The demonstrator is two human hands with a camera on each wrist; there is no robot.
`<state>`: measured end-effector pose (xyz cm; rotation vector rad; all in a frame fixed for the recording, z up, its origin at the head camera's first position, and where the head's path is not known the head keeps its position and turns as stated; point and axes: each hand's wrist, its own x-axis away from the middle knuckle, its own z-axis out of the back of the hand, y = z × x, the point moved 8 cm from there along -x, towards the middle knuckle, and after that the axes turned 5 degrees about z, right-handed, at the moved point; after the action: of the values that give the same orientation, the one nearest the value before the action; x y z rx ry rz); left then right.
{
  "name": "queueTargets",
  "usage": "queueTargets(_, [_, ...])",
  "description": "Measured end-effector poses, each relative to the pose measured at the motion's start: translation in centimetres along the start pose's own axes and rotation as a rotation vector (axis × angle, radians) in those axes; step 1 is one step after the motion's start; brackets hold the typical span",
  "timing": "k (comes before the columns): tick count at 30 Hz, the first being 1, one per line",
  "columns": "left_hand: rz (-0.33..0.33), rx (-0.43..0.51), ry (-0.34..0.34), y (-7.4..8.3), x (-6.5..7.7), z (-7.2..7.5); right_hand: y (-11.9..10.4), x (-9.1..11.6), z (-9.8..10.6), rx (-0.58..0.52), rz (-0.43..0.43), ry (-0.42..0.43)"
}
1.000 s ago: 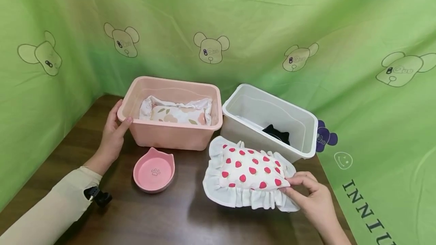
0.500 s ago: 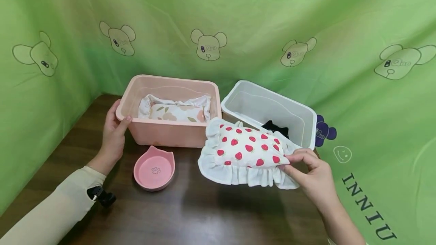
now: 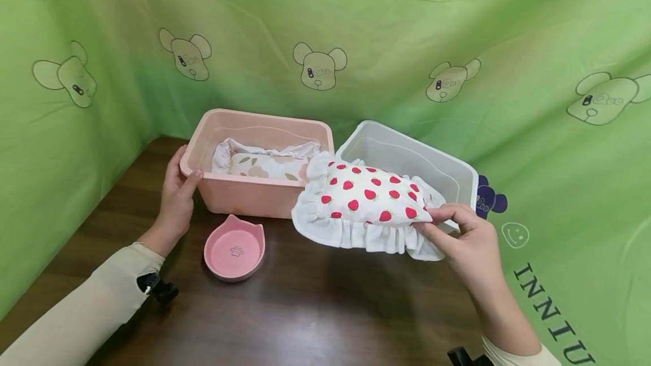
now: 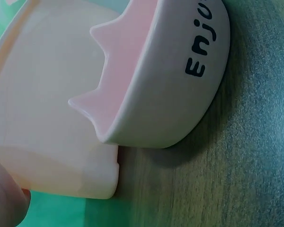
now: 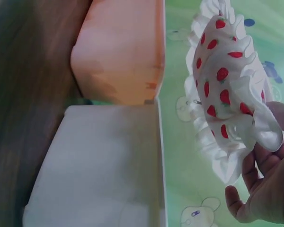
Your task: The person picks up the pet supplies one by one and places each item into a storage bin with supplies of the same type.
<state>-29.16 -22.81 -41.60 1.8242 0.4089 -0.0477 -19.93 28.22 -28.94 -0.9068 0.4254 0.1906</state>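
Observation:
My right hand [image 3: 473, 244] pinches the right corner of a small white pillow [image 3: 368, 196] with a red strawberry print and ruffled edge. The pillow hangs in the air, partly in front of the white bin [image 3: 407, 140]. In the right wrist view the pillow [image 5: 222, 80] appears above the bins' rims. My left hand [image 3: 175, 199] holds the left front corner of the pink bin [image 3: 249, 199], thumb at the rim. Inside that bin lies another ruffled pillow [image 3: 269, 166] with a floral print. A pink cat-eared bowl [image 3: 235, 250] stands on the table before it.
Both bins stand side by side at the back of the dark wooden table [image 3: 285, 309]. Behind and beside them hangs a green curtain [image 3: 376, 16] with bear drawings. The pillow hides much of the white bin's inside.
My right hand has lifted the strawberry pillow up from in front of the white bin to partly over its front rim. The black cat-eared thing inside is now hidden. My left hand keeps its hold.

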Motion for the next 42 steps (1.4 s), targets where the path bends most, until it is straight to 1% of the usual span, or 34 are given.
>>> queueTargets(5, [0.003, -0.018, 0.001, -0.1, -0.1, -0.1, -0.8, -0.9, -0.3, 0.009, -0.004, 0.020])
queueTargets(8, [-0.006, -0.017, 0.019, -0.2, 0.0, -0.1, -1.2, -1.6, -0.6, 0.016, 0.002, 0.022])
queueTargets(12, [-0.018, -0.006, 0.059, -0.2, 0.2, 0.1, -0.8, -2.8, -1.6, 0.013, -0.024, -0.006])
queueTargets(16, [-0.018, 0.005, 0.071, -0.3, 0.4, 0.0, -0.3, -4.1, -2.6, 0.003, -0.046, -0.021])
queueTargets(19, [-0.019, 0.018, 0.066, -0.3, 0.3, 0.0, -0.4, -5.2, -3.2, -0.010, -0.020, -0.016])
queueTargets(24, [-0.010, 0.010, 0.061, -0.2, 0.3, 0.0, -1.3, -6.9, -4.1, -0.032, 0.036, -0.008])
queueTargets(28, [-0.007, 0.017, 0.065, -0.3, 0.3, 0.0, -1.8, -8.2, -4.9, -0.046, 0.070, -0.021])
queueTargets(33, [-0.012, 0.024, 0.065, -0.3, 0.1, -0.2, -2.7, -10.2, -5.6, -0.011, 0.137, -0.019])
queueTargets(36, [-0.006, 0.018, 0.061, -0.3, 0.1, -0.3, -2.8, -11.5, -6.1, 0.008, 0.133, -0.032])
queueTargets(42, [-0.003, 0.049, 0.067, -0.4, 0.2, -0.1, -3.4, -14.0, -7.4, 0.035, 0.124, -0.104])
